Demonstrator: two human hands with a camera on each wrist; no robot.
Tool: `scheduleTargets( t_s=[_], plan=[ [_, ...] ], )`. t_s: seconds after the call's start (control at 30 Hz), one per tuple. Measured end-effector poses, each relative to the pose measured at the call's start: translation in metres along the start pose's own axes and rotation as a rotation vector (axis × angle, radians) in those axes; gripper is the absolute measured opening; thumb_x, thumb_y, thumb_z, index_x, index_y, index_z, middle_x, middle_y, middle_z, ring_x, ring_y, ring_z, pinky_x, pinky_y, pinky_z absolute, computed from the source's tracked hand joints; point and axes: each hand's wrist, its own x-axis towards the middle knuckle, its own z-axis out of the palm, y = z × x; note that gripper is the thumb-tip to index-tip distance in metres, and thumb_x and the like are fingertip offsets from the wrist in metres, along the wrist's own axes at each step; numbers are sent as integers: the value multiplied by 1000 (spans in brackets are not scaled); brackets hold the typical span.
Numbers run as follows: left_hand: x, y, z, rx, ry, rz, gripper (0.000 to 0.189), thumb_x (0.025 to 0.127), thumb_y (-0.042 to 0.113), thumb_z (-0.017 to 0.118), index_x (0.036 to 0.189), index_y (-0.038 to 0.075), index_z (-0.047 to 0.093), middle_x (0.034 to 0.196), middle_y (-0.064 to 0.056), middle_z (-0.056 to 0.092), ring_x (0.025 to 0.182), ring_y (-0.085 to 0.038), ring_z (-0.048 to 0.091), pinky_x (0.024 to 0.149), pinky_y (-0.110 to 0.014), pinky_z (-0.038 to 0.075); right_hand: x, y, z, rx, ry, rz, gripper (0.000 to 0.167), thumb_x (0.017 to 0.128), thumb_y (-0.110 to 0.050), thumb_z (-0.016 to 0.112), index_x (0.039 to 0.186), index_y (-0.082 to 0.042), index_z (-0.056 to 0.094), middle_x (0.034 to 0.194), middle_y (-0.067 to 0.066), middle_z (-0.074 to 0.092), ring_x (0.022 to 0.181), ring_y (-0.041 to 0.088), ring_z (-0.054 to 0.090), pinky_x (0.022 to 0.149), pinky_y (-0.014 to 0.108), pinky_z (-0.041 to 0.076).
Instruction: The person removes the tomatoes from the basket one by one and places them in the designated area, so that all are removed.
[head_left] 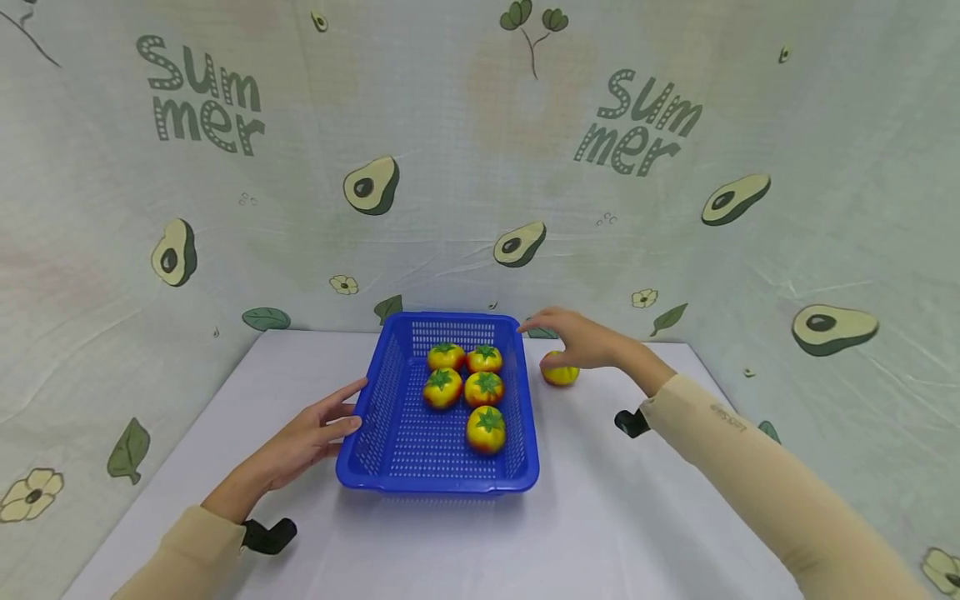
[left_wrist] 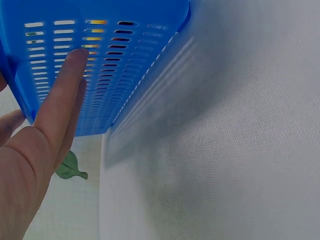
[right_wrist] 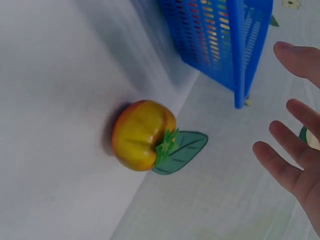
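Observation:
A blue plastic basket [head_left: 438,483] with slotted walls holds several red-and-yellow toy tomatoes [head_left: 483,389] with green leafy tops. At its left side is my left hand [head_left: 315,437], fingertips right at the rim in the head view. In the left wrist view, long straight fingers [left_wrist: 60,100] lie along the slotted outer wall. Beyond the right rim my right hand [head_left: 581,340] hovers with nothing in its grasp, fingers spread apart. Below it a single tomato [right_wrist: 142,135] sits on the table outside the basket, partly covered by that hand in the head view.
The table [head_left: 600,517] has a pale covering. Behind and beside it hangs a white cloth [head_left: 442,250] printed with avocados, leaves and lettering. Dark wrist devices [head_left: 270,536] show at both sleeves.

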Motion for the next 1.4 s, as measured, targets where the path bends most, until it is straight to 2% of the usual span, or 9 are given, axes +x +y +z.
scheduleTargets(
  t_s=[0.23,0.4,0.57,0.73,1.03,1.4],
  plan=[
    [0,1,0,-6,-1,3,77,109,32,63,172,27,19,164,-29,32,136,-38,56,105,-50,56,4,-30,5,-19,-32,-137,61,91,-14,86,148,-16,62,152,12,56,142,35,50,117,59,44],
    [0,0,-1,-11,-5,9,76,109,31,62,172,27,19,163,-29,33,134,-37,57,105,-49,57,7,-46,11,-23,-88,-188,64,92,-17,86,149,-13,60,153,10,54,144,33,49,119,56,43],
    [0,0,-2,-17,-9,13,76,109,30,62,172,26,19,162,-29,33,132,-35,58,104,-49,57,10,-59,20,-5,-159,-198,63,91,-17,86,149,-16,60,156,9,50,146,30,47,117,50,46],
    [1,0,-2,-22,-9,13,76,109,30,62,172,26,19,162,-29,34,132,-37,58,105,-52,56,12,-67,31,24,-211,-214,63,91,-12,86,148,-17,61,157,9,47,148,31,45,117,49,47],
    [1,-1,-1,-21,-4,11,77,109,31,63,172,26,20,162,-29,34,133,-37,58,104,-49,57,17,-67,50,12,-265,-240,63,90,-9,86,147,-17,61,157,8,48,148,31,42,119,51,45],
    [1,-1,-1,-3,-2,3,77,109,32,63,172,26,19,161,-28,35,135,-38,56,105,-50,56,21,-68,66,-14,-325,-222,61,89,-11,87,145,-21,64,149,0,54,144,20,46,120,41,44]
  ],
)
